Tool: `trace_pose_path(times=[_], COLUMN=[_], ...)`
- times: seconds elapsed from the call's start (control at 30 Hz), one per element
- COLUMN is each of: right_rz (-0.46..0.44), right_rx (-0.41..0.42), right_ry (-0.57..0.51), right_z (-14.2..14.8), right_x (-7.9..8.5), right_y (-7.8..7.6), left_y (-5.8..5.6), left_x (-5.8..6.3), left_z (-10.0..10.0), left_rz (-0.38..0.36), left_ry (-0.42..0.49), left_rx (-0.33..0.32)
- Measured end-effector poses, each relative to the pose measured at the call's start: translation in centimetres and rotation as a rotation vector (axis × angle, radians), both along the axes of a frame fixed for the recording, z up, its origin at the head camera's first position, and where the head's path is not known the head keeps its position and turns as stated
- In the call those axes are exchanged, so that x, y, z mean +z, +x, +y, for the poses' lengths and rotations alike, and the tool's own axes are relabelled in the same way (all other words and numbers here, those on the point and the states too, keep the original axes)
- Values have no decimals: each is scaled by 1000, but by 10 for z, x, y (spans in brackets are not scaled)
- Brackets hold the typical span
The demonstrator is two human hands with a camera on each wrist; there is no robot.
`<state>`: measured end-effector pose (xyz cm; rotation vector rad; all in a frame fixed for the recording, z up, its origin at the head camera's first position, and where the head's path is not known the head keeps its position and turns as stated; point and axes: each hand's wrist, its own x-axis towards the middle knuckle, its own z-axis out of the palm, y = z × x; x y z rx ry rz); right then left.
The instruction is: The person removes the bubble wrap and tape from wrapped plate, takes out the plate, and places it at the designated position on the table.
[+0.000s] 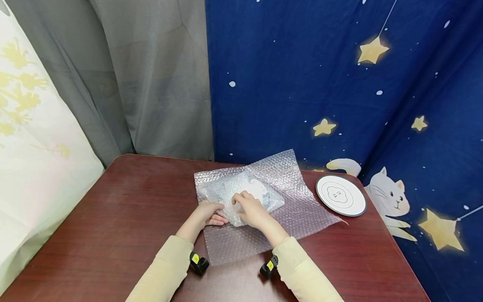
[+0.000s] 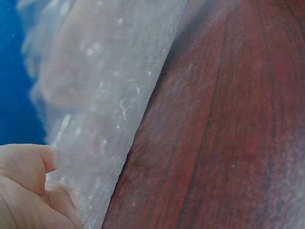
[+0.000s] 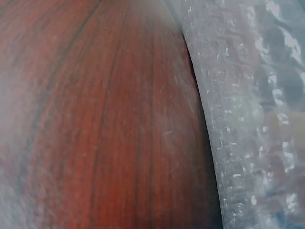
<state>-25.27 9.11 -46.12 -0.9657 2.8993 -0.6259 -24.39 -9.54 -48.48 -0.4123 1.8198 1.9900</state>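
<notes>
A bundle (image 1: 241, 188) in clear bubble wrap lies on a larger bubble wrap sheet (image 1: 302, 201); something white shows through it, its kind blurred by the layers. At the bundle's near left edge, my left hand (image 1: 210, 213) grips the wrap between thumb and fingers. In the left wrist view, the wrap (image 2: 109, 90) covers part of that hand (image 2: 28, 186). Over the near side of the bundle is my right hand (image 1: 253, 209), index finger bent and thumb apart from it. The right wrist view shows wrap (image 3: 252, 114) but not the hand.
A white plate (image 1: 347, 203) with a dark rim lies at the right, beyond the sheet's pointed corner. The reddish-brown table (image 1: 113, 226) ends at curtains, grey (image 1: 162, 84) and blue (image 1: 271, 84). Black wrist cameras (image 1: 198, 263) sit below both sleeves.
</notes>
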Motion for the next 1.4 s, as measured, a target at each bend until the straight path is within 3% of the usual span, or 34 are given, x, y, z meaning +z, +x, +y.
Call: trace_pose_path(times=[0.33,0.67,1.4], right_rz=[64,50,-118], right_rx=[14,1,-37], right_ry=[22,-43,-486], right_z=[0,0,17], right_x=[-4,-4,-7], right_y=[1,0,-12], left_y=[-1,0,1], left_x=[-2,-1,0], left_z=[1,1,1], left_rz=[-13,-8,9], left_ry=[4,14,23], left_rx=[8,16,9])
